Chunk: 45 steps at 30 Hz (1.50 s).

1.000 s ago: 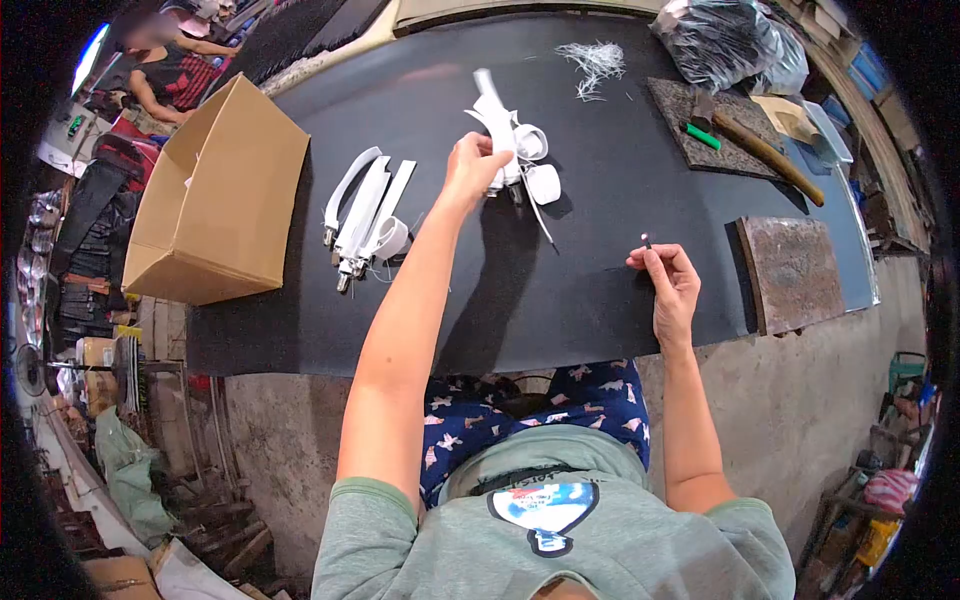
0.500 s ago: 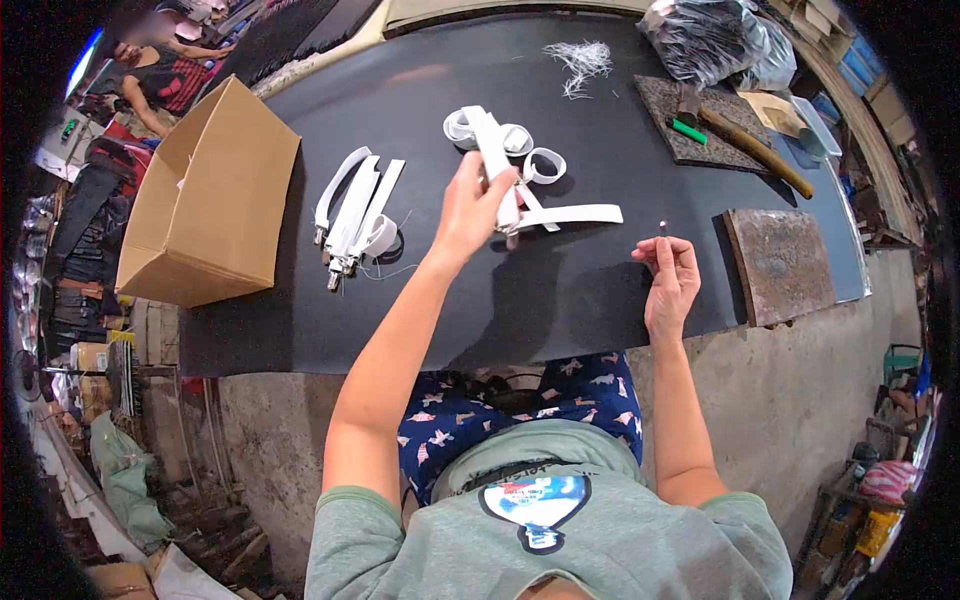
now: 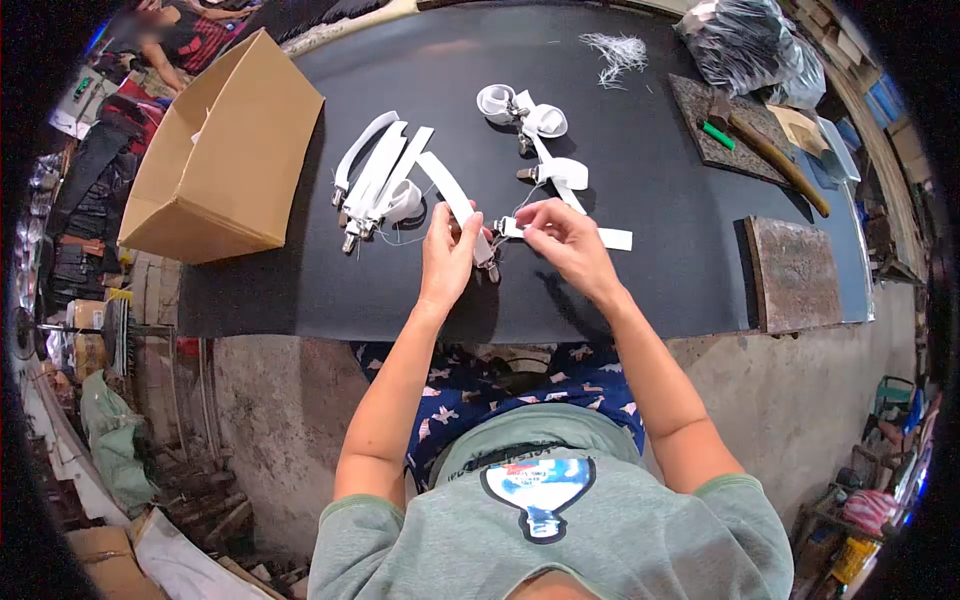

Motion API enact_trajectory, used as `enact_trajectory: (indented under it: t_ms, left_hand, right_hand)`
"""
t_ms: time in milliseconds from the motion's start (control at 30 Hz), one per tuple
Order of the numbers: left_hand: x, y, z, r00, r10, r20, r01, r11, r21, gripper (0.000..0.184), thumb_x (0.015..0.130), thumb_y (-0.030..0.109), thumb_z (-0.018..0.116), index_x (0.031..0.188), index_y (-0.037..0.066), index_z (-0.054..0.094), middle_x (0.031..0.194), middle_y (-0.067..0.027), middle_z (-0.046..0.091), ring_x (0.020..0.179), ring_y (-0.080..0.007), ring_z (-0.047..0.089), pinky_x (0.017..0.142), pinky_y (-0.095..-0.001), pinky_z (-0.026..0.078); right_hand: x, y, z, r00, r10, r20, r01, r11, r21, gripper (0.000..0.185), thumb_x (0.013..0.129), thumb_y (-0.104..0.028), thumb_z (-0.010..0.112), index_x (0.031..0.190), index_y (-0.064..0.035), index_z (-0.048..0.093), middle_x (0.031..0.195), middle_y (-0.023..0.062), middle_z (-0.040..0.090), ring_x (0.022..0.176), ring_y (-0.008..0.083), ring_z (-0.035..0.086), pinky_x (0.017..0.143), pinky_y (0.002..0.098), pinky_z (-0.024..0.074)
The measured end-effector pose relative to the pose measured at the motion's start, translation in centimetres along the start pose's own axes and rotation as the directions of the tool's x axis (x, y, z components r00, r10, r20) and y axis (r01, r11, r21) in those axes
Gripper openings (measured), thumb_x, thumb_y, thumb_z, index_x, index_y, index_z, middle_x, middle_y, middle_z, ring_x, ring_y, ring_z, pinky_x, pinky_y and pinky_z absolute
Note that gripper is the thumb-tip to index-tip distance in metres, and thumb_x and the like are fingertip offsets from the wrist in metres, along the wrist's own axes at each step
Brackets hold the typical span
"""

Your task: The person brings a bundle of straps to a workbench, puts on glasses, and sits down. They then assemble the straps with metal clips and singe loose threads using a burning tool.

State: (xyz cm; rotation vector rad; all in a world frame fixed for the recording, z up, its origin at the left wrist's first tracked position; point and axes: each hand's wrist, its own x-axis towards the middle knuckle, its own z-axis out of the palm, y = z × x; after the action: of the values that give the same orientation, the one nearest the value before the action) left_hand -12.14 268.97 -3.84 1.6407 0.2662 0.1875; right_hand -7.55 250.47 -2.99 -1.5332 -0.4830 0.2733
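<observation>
My left hand (image 3: 448, 252) pinches a white strap (image 3: 450, 187) with a metal clip (image 3: 488, 270) at its lower end. Close beside it, my right hand (image 3: 565, 240) has its fingers closed at the clip end of another white strap (image 3: 615, 239), which sticks out to the right behind the hand. Thin loose threads show around that clip. Just above lie more white straps with clips, some coiled (image 3: 545, 121). To the left of my left hand rests a bundle of white straps (image 3: 378, 180) with metal clips. Whether the right fingers also hold a small tool cannot be seen.
An open cardboard box (image 3: 240, 160) stands at the left of the dark table (image 3: 330, 300). Thread scraps (image 3: 615, 55) lie at the back. On the right are a plastic bag (image 3: 735, 45), a hammer (image 3: 775, 160), a green object (image 3: 718, 136) and a stone slab (image 3: 795, 273). A person is at upper left.
My right hand has moved left to meet a strap near my left hand. My left hand has come down and left with a strap, away from the group of straps behind.
</observation>
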Motion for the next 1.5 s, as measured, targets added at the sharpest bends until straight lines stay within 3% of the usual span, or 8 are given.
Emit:
enact_trajectory:
  t_ms: [133, 333, 633, 967, 1233, 1333, 1400, 1500]
  left_hand:
    - [-0.4, -0.6, -0.6, 1.000, -0.004, -0.012, 0.004, 0.999, -0.035, 0.024, 0.098, 0.018, 0.058, 0.113, 0.001, 0.049, 0.082, -0.0059, 0.064, 0.069, -0.0093, 0.062, 0.055, -0.0245, 0.051]
    - [-0.8, -0.7, -0.6, 0.999, 0.031, -0.035, -0.032, 0.999, -0.008, 0.026, 0.099, 0.017, 0.056, 0.116, -0.001, 0.048, 0.082, -0.0050, 0.064, 0.068, -0.0076, 0.061, 0.052, -0.0224, 0.053]
    - [-0.8, -1.1, -0.7, 0.995, 0.092, -0.037, -0.092, 0.996, 0.006, 0.026, 0.099, 0.018, 0.056, 0.116, -0.001, 0.048, 0.081, -0.0046, 0.063, 0.068, -0.0070, 0.060, 0.052, -0.0219, 0.052]
    - [-0.8, -0.6, -1.4, 0.997, 0.059, -0.058, -0.060, 0.998, -0.013, 0.025, 0.100, 0.019, 0.053, 0.115, -0.001, 0.048, 0.079, -0.0051, 0.061, 0.067, -0.0080, 0.061, 0.051, -0.0231, 0.055]
    - [-0.7, -0.6, -1.8, 0.997, 0.058, -0.060, -0.060, 0.997, -0.045, 0.020, 0.100, 0.015, 0.051, 0.112, 0.000, 0.048, 0.073, -0.0054, 0.059, 0.057, -0.0104, 0.059, 0.052, -0.0261, 0.051]
    - [-0.6, -0.3, -1.9, 0.996, 0.059, -0.070, -0.060, 0.998, -0.022, 0.019, 0.099, 0.014, 0.052, 0.110, -0.001, 0.050, 0.076, -0.0058, 0.060, 0.060, -0.0110, 0.060, 0.054, -0.0263, 0.051]
    - [-0.3, 0.1, -1.8, 0.996, 0.057, -0.063, -0.057, 0.998, 0.008, 0.020, 0.096, 0.014, 0.057, 0.108, -0.001, 0.052, 0.078, -0.0064, 0.060, 0.064, -0.0128, 0.061, 0.057, -0.0282, 0.052]
    - [0.9, -0.4, -1.5, 0.988, 0.147, 0.050, -0.156, 0.923, 0.351, 0.028, 0.090, 0.014, 0.066, 0.111, 0.001, 0.055, 0.086, -0.0046, 0.061, 0.071, -0.0114, 0.061, 0.063, -0.0259, 0.052]
  right_hand:
    - [0.2, 1.9, 0.7, 0.987, -0.157, 0.039, 0.161, 0.968, -0.193, 0.017, 0.079, -0.007, 0.069, 0.079, 0.0031, 0.056, 0.101, 0.0137, 0.061, 0.084, 0.0217, 0.062, 0.077, 0.0320, 0.0517]
    - [-0.1, 2.0, 1.2, 0.971, -0.236, 0.040, 0.236, 0.912, -0.336, 0.018, 0.077, -0.008, 0.071, 0.074, 0.0021, 0.056, 0.102, 0.0141, 0.058, 0.092, 0.0254, 0.059, 0.076, 0.0345, 0.0491]
    - [-0.1, 2.4, 1.4, 0.953, -0.291, 0.088, 0.301, 0.865, -0.401, 0.017, 0.077, -0.008, 0.071, 0.074, 0.0015, 0.056, 0.103, 0.0152, 0.055, 0.096, 0.0290, 0.057, 0.080, 0.0369, 0.0474]
    - [-0.3, 2.2, 1.3, 0.973, -0.222, 0.065, 0.231, 0.908, -0.350, 0.016, 0.077, -0.008, 0.072, 0.076, 0.0001, 0.059, 0.104, 0.0137, 0.055, 0.100, 0.0276, 0.056, 0.083, 0.0361, 0.0464]
    - [-0.4, 1.9, 1.2, 0.965, -0.244, 0.094, 0.261, 0.888, -0.377, 0.015, 0.076, -0.009, 0.072, 0.075, -0.0001, 0.059, 0.105, 0.0150, 0.055, 0.101, 0.0297, 0.056, 0.084, 0.0383, 0.0466]
    - [-0.4, 2.1, 1.0, 0.958, -0.277, 0.072, 0.283, 0.880, -0.380, 0.014, 0.079, -0.009, 0.071, 0.078, 0.0004, 0.061, 0.105, 0.0137, 0.057, 0.099, 0.0245, 0.057, 0.082, 0.0341, 0.0479]
    - [-0.3, 1.8, 0.9, 0.990, -0.140, -0.018, 0.136, 0.980, -0.146, 0.013, 0.084, -0.009, 0.069, 0.081, 0.0003, 0.061, 0.105, 0.0113, 0.059, 0.094, 0.0189, 0.059, 0.080, 0.0301, 0.0486]
    - [0.1, 2.7, 0.5, 0.990, 0.046, -0.134, -0.008, 0.963, 0.269, 0.010, 0.091, -0.009, 0.066, 0.090, 0.0008, 0.063, 0.102, 0.0047, 0.066, 0.084, 0.0087, 0.060, 0.077, 0.0243, 0.0494]
